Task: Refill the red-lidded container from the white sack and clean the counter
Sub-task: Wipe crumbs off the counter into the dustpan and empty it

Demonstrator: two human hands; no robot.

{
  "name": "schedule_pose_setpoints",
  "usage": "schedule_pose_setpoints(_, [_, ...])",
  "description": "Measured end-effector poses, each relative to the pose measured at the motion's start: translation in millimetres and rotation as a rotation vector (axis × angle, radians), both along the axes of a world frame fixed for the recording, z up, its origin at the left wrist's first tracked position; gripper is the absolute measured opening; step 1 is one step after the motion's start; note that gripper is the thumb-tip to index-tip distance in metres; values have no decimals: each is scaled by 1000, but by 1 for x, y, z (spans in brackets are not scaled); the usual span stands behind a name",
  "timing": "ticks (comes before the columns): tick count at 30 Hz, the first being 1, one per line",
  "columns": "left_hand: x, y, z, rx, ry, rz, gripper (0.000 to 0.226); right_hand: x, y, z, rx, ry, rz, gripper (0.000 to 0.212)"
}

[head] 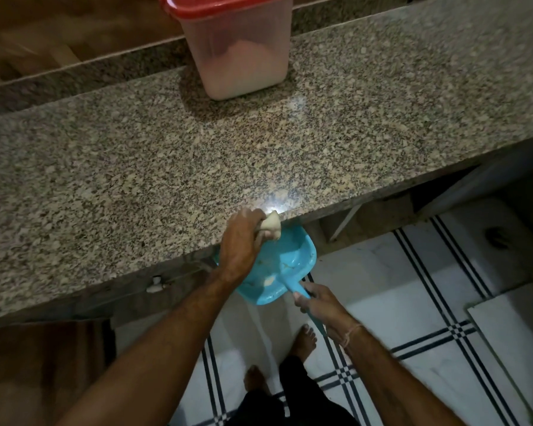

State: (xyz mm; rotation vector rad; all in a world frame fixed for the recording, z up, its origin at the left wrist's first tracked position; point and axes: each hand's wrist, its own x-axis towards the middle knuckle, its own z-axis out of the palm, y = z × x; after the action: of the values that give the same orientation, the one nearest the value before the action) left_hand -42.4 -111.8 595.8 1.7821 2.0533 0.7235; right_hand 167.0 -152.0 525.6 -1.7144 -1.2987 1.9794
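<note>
Container: the translucent container (240, 56) is stood upright on the far part of the counter, close to the raised rear ledge; a pale powdery filling is seen in its lower part
Lid: the red lid (197, 7) is seated on top of the container; its upper part is cut off by the frame edge
Counter: the speckled granite counter (120, 167) is run across the view from left to right; a bright glare spot is shown near its front edge
Rear ledge: a narrow granite ledge (74, 75) is set behind the counter, with a brown, blurred surface beyond it
Cloth: a small pale cloth (272, 224) is bunched at the front edge of the counter, directly above the dustpan
Left hand: the left hand (242, 244) is placed at the counter's front edge; its fingers are curled round the cloth
Dustpan: a blue dustpan (290, 256) is held just below the counter edge, its open mouth tucked under the lip; a few pale crumbs (268, 281) are lying in its tray
Right hand: the right hand (320, 305) is wrapped round the dustpan's handle (299, 292), thumb on top; a thin thread (351, 333) is tied at the wrist
Floor: white floor tiles (413, 278) with dark striped borders are seen beneath the counter
Feet: two bare feet (303, 339) are planted on the tiles below the arms
</note>
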Motion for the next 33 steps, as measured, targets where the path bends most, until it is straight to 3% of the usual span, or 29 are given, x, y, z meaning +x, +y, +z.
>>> schedule_pose_setpoints(4, [-14, -8, -10, -56, -27, 25, 18, -1, -12, -1, -6, -52, 42, 18])
schedule_pose_setpoints(7, [-19, -39, -22, -55, -205, 99, 17, -10, -23, 3, 15, -100, 116, 20])
schedule_pose_setpoints(15, [-80, -206, -51, -124, -647, 950, 24, -84, -83, 17, 50, -128, 459, 16])
schedule_pose_setpoints(20, [-114, -332, -62, -60, -770, 1293, 46, -152, -150, 13, 92, -116, 703, 11])
schedule_pose_setpoints(25, [-111, -464, -71, 73, -916, 1654, 21, -206, -236, -12, 29, -80, 1045, 19])
schedule_pose_setpoints(30, [-86, -562, -116, 175, -1038, 1992, 54, -241, -313, -61, 32, -171, 1232, 10])
schedule_pose_setpoints(33, [-88, -594, -137, 256, -1090, 2144, 42, -264, -348, -96, 53, -246, 1373, 15])
